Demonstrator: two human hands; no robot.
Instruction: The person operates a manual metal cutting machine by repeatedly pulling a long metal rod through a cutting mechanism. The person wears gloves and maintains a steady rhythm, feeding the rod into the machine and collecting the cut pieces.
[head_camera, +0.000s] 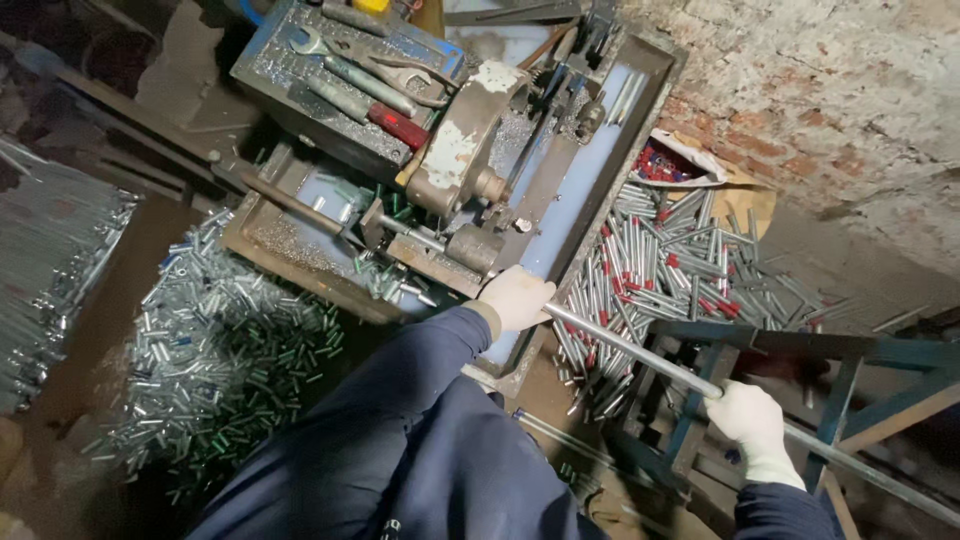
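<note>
We see both hands in pale cloth gloves, dark blue sleeves above them. The left hand (517, 297) is closed around a long, smooth steel rod (630, 348), right where the rod meets the cutting machine (470, 170). The right hand (752, 417) grips the same rod further back from the machine, fingers wrapped round it, beside a blue-painted angle-iron frame (800, 345). The rod runs slantwise away from the machine, bright and round, toward the lower right edge.

The machine itself is a rusty, chipped-paint lump with a curved guard, sitting in a shallow metal tray (600, 170) dusted with fine swarf. Behind it we spot a tool tray (270, 60) with a spanner and a red-handled tool. On one side of the machine lies a glittering heap of short cut pieces (220, 340); on the other, a pile of longer tubes (680, 260), some with red ends. A rough brick wall (830, 100) rises beyond those.
</note>
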